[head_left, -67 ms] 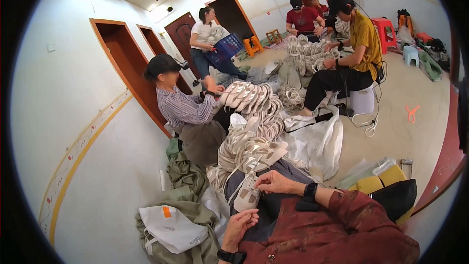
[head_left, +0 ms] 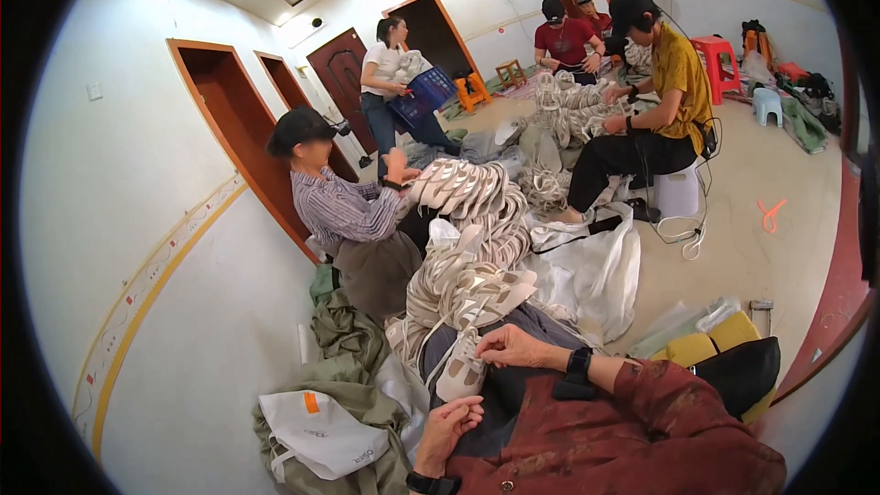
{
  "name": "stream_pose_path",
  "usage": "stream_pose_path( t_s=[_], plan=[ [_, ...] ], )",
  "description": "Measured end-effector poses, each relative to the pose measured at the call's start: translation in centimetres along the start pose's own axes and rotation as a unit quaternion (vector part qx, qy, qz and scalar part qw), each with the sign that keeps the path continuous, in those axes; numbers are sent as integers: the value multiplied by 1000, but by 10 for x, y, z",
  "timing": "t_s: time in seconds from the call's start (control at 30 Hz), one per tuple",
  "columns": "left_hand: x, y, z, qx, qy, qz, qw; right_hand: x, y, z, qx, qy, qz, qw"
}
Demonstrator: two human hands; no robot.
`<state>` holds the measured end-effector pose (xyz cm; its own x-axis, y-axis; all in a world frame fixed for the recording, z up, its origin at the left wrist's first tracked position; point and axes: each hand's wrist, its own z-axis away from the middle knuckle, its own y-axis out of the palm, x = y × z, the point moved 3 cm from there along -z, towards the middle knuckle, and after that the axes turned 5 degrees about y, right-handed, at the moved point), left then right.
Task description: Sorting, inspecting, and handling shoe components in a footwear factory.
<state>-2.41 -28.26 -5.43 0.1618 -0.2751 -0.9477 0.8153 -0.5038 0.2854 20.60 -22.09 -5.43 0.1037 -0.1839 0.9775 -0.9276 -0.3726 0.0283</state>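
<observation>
A beige shoe upper [head_left: 461, 378] with grey patches and pale laces lies over my lap, its toe pointing toward me. My right hand [head_left: 515, 346] is closed in a pinch at the right side of its lacing, seemingly on a shoelace too thin to follow. Just below the toe, my left hand [head_left: 451, 427] is half curled with its fingertips together; whatever they hold is too small to make out. A long stack of similar shoe uppers [head_left: 477, 289] runs away from my knees, overlapping one another.
To the left sit a white bag [head_left: 325, 435] and green cloth [head_left: 353, 357]. A co-worker in a striped shirt [head_left: 353, 206] handles the stack's far end. White sacking [head_left: 596, 280] lies right of it; a yellow and black bag [head_left: 724, 357] is by my right elbow. Other people work farther back.
</observation>
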Motion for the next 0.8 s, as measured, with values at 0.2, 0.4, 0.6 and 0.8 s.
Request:
stream_pose_path(
  t_s=[0.2, 0.4, 0.6, 0.8],
  plan=[
    [-2, 3, 0, -8, 9, -3, 1000, 0, 0, -2, -6, -4, 7, 1000],
    [-2, 2, -1, -4, 9, -3, 1000, 1, -1, -2, -7, -7, 1, 1000],
    [-2, 4, -1, -1, 6, 0, 1000, 0, -1, -2, 1, -12, -7, 1000],
    [-5, 9, 0, -2, 3, -13, 1000, 2, 0, -1, 9, -12, -14, 1000]
  ],
)
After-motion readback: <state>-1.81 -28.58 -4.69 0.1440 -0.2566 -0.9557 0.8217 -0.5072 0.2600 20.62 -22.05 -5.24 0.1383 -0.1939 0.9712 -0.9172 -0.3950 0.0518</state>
